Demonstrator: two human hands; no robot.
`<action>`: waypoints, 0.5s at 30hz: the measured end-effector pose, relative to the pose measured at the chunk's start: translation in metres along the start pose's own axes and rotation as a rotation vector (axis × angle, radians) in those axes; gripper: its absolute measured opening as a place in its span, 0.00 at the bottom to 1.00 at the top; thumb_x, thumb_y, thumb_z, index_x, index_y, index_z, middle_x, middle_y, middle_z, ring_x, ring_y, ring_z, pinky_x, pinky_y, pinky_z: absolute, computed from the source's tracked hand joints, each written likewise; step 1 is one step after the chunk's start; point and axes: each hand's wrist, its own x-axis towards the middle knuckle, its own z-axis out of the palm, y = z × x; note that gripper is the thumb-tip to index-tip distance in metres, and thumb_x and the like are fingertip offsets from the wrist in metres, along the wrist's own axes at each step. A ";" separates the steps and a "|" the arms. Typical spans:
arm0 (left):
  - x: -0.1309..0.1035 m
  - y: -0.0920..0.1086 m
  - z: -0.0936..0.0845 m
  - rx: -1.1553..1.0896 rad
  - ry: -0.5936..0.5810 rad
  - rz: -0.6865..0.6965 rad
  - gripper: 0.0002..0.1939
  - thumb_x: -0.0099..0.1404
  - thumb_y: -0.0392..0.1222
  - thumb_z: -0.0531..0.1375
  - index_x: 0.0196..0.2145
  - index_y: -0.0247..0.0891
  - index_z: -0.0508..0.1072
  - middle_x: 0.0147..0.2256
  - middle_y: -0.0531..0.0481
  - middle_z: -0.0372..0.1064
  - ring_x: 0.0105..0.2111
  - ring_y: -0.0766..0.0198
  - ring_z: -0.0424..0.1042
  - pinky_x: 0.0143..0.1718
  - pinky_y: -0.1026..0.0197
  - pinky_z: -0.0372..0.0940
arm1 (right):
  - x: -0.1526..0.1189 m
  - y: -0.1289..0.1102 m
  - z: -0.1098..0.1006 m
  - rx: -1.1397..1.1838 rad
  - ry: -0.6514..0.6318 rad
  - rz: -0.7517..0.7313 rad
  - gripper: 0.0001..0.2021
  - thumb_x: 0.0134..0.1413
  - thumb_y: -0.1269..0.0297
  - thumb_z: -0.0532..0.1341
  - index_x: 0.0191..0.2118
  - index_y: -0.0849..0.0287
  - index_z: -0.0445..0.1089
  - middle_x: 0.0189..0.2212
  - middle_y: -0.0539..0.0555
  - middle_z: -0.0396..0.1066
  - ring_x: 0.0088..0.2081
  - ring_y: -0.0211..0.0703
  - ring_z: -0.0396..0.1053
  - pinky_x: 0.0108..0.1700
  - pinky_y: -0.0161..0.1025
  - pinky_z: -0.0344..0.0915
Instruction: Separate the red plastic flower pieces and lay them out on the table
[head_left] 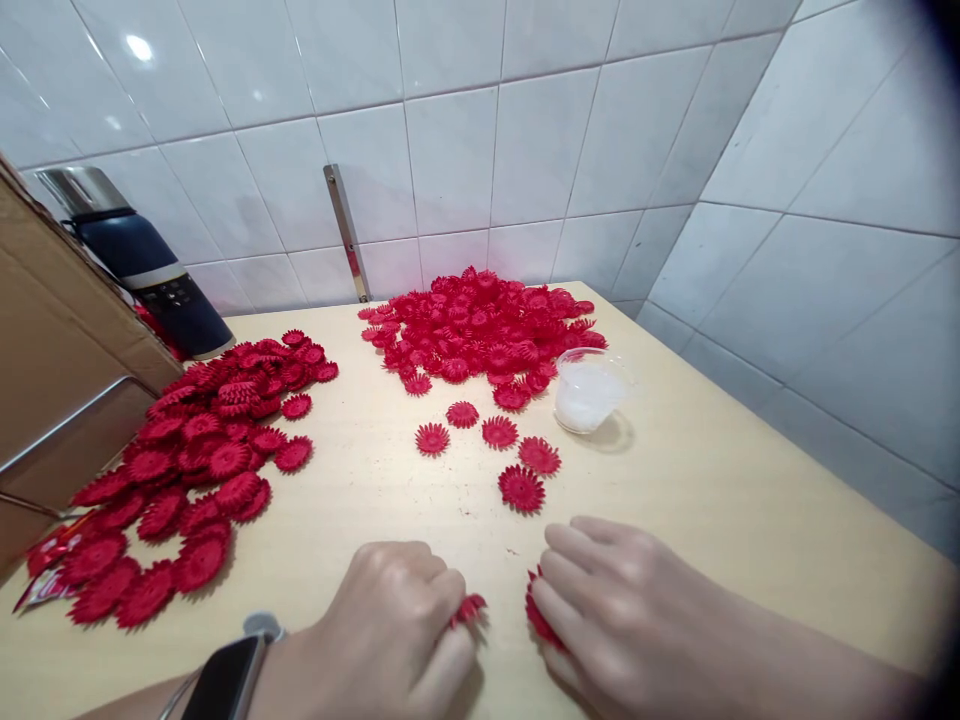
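Near the table's front edge, my left hand (401, 625) is closed, with a red flower-shaped piece (470, 609) poking out between thumb and fingers. To its right, my right hand (622, 610) has its fingers curled over another red piece (541, 615), partly hidden beneath them. The two hands are apart. Just beyond them lie several loose red toothed discs (521, 489). A large heap of red discs (480, 325) is at the back, and a second pile of red discs (217, 440) spreads over the left side.
A clear plastic cup (589, 395) with whitish contents stands right of the back heap. A dark blue flask (154, 265) leans at the left, behind a cardboard box (67, 300). Tiled walls border the table (750, 490), and a metal strip (346, 232) rests against the back wall.
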 end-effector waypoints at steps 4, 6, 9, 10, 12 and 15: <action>0.005 0.001 0.000 -0.125 -0.058 -0.209 0.10 0.55 0.33 0.50 0.17 0.36 0.55 0.17 0.54 0.61 0.17 0.70 0.55 0.19 0.66 0.46 | 0.010 0.012 -0.005 0.521 0.010 0.404 0.14 0.50 0.73 0.49 0.16 0.59 0.52 0.15 0.48 0.55 0.19 0.34 0.52 0.22 0.35 0.47; 0.007 0.002 -0.002 -0.149 -0.072 -0.283 0.12 0.58 0.38 0.50 0.18 0.37 0.55 0.16 0.55 0.60 0.17 0.70 0.54 0.18 0.67 0.46 | 0.014 0.013 -0.008 0.780 -0.025 0.540 0.15 0.54 0.72 0.48 0.18 0.59 0.49 0.15 0.46 0.52 0.19 0.32 0.52 0.22 0.32 0.49; 0.009 0.002 -0.006 -0.200 -0.042 -0.364 0.14 0.61 0.42 0.49 0.19 0.37 0.59 0.18 0.53 0.62 0.19 0.68 0.58 0.20 0.66 0.50 | 0.014 0.013 -0.010 1.032 -0.011 0.673 0.14 0.57 0.68 0.48 0.20 0.58 0.52 0.18 0.46 0.54 0.22 0.34 0.55 0.23 0.31 0.54; 0.009 0.002 -0.008 -0.227 -0.023 -0.376 0.13 0.61 0.43 0.49 0.20 0.37 0.60 0.19 0.53 0.63 0.20 0.68 0.59 0.21 0.66 0.52 | 0.014 0.012 -0.009 1.082 0.010 0.705 0.13 0.57 0.67 0.49 0.21 0.59 0.55 0.19 0.47 0.56 0.23 0.35 0.57 0.24 0.31 0.56; 0.010 0.002 -0.010 -0.293 0.013 -0.373 0.12 0.62 0.42 0.49 0.22 0.37 0.62 0.21 0.52 0.64 0.21 0.67 0.61 0.23 0.66 0.55 | 0.012 0.012 -0.007 1.161 0.041 0.741 0.12 0.56 0.67 0.50 0.23 0.60 0.59 0.21 0.48 0.59 0.25 0.36 0.59 0.26 0.31 0.59; 0.009 0.001 -0.012 -0.443 0.048 -0.293 0.10 0.64 0.41 0.48 0.30 0.37 0.67 0.24 0.53 0.66 0.24 0.67 0.63 0.26 0.66 0.59 | 0.011 0.012 -0.006 1.291 0.022 0.707 0.13 0.58 0.65 0.50 0.26 0.61 0.64 0.23 0.49 0.62 0.26 0.36 0.60 0.29 0.32 0.61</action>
